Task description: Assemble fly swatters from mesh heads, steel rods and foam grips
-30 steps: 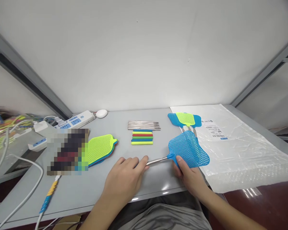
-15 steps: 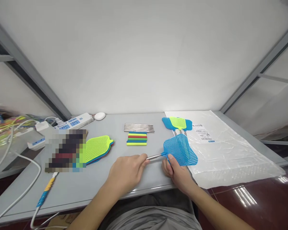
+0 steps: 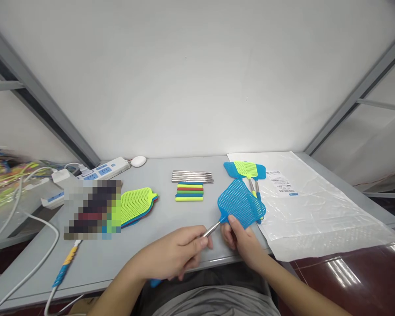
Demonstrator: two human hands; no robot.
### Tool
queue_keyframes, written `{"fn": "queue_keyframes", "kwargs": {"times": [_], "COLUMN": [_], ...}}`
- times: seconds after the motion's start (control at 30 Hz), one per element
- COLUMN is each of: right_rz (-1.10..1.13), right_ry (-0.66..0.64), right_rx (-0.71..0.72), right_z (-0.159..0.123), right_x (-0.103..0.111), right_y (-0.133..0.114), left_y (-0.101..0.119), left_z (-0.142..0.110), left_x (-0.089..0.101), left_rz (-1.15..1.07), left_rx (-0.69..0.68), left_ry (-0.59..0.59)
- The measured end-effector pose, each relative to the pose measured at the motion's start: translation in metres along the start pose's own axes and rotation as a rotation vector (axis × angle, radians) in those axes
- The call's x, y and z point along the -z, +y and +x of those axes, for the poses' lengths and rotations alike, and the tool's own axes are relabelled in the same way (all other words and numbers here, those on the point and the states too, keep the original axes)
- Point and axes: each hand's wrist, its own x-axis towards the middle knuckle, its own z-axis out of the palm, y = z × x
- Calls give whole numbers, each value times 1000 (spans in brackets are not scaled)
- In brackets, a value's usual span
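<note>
A blue fly swatter lies across both my hands, its mesh head tilted up to the right. My left hand is closed around its metal rod, and the blue end of its handle shows below that hand. With thumb and fingers, my right hand pinches the lower edge of the head near the neck. Beyond it lie swatters with blue heads and a lime head, their handles partly behind the held one. Several metal rods and coloured handle sleeves lie in rows at the table's middle.
Lime, blue and red swatter heads are stacked at the left, beside a blurred-out patch. White power strips, cables and a white oval object sit behind. A white plastic bag with a label overhangs the table's right front edge.
My left hand has moved down and toward me, steepening the rod. The swatter head has turned and shifted slightly left, uncovering handles behind it. The blue handle end now shows.
</note>
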Motion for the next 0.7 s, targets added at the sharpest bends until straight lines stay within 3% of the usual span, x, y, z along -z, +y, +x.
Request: {"fn": "queue_keyframes", "kwargs": {"times": [0.1, 0.2, 0.37, 0.57, 0.7], "right_rz": [-25, -26, -2, 45, 115], "right_ry": [28, 43, 70, -5, 2], "right_rx": [-57, -84, -92, -119, -133], "right_z": [1, 2, 4, 4, 2], "right_x": [-2, -4, -8, -6, -7], "right_y": [-2, -7, -13, -12, -14], "left_y": [-10, -17, -21, -25, -25], "left_z": [15, 34, 48, 53, 54], "left_x": [-18, -35, -42, -43, -42], "left_rz": [-435, -635, -651, -678, -660], "left_rx": [-19, -82, -144, -187, -189], "left_ry": [-190, -105, -96, -9, -53]}}
